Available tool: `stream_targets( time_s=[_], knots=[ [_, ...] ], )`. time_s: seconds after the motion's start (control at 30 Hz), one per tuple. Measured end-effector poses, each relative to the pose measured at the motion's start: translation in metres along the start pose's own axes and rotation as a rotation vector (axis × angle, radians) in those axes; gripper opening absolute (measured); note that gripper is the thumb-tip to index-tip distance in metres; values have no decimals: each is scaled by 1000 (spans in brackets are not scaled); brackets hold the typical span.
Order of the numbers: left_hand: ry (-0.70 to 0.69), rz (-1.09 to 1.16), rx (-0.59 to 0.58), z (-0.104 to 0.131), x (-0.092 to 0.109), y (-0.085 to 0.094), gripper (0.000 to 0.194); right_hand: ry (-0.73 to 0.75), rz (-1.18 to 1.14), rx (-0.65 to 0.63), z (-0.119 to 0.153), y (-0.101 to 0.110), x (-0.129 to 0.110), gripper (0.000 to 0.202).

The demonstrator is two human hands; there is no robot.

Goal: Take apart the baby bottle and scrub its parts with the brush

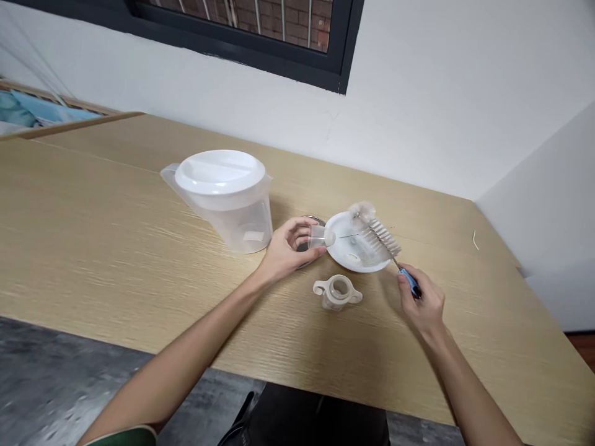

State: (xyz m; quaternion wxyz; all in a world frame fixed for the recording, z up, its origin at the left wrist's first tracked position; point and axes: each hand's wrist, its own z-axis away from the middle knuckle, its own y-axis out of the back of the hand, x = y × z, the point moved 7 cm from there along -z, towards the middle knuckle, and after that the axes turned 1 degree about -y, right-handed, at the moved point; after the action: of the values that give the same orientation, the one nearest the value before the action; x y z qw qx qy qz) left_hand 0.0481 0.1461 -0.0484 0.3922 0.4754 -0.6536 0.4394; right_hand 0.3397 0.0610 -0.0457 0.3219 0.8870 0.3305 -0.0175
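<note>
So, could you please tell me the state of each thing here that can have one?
Pitcher: upright, fill level unclear
Pitcher lid: on the pitcher
Small clear container: tipped sideways, in the left hand
Brush: held by its handle in the right hand
White bowl: upright, on the table, contents unclear
Two-handled cup: upright, open at the top
Round metal-rimmed thing: mostly hidden, cannot tell
Window: open or shut, cannot tell
</note>
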Motion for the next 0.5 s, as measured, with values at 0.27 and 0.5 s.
stream_targets(
  time_s=[0.27,0.5],
  knots=[
    [-15,70,-41,1,1,-2,63,141,-38,-135,-3,-4,-23,32],
    [-50,-55,-25,-1,-1,3,70,10,103,29,-7,19,4,22]
  ],
)
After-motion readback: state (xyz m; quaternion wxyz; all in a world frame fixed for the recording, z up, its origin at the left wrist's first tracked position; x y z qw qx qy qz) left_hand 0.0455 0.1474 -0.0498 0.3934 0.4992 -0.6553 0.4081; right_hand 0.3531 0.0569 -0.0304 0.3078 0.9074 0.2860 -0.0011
